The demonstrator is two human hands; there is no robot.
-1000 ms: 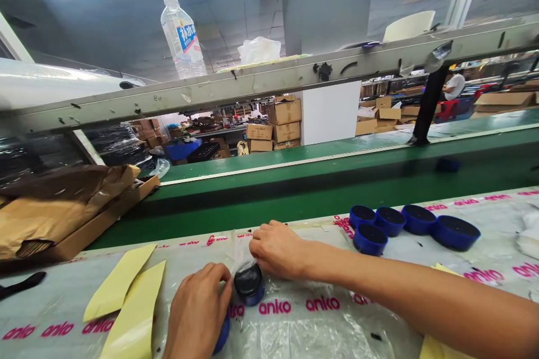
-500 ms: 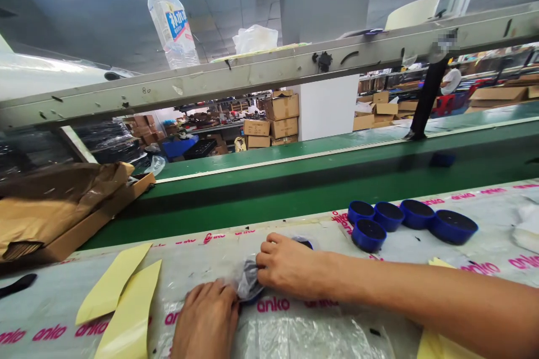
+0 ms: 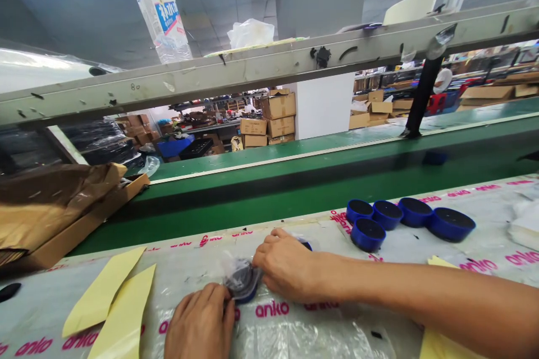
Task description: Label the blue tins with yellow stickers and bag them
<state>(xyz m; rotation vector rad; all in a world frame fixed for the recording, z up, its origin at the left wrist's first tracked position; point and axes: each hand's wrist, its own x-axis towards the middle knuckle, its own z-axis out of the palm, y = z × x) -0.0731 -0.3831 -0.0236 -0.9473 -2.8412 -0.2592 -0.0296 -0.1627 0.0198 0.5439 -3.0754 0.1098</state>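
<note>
A round blue-and-black piece (image 3: 243, 276) in clear plastic film (image 3: 231, 267) sits on the worktop (image 3: 185, 261) between the right hand (image 3: 284, 263), grip narrow on the film, and the left hand (image 3: 200, 322), grip impossible to tell, with brown paper (image 3: 46, 210) in a shallow cardboard box (image 3: 105, 213).

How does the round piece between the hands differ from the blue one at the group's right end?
The round piece has crinkled clear plastic over it; the right-end piece is bare. The left hand and right hand flank the round piece; neither touches the right-end piece. Both have blue sides and dark tops.
</note>
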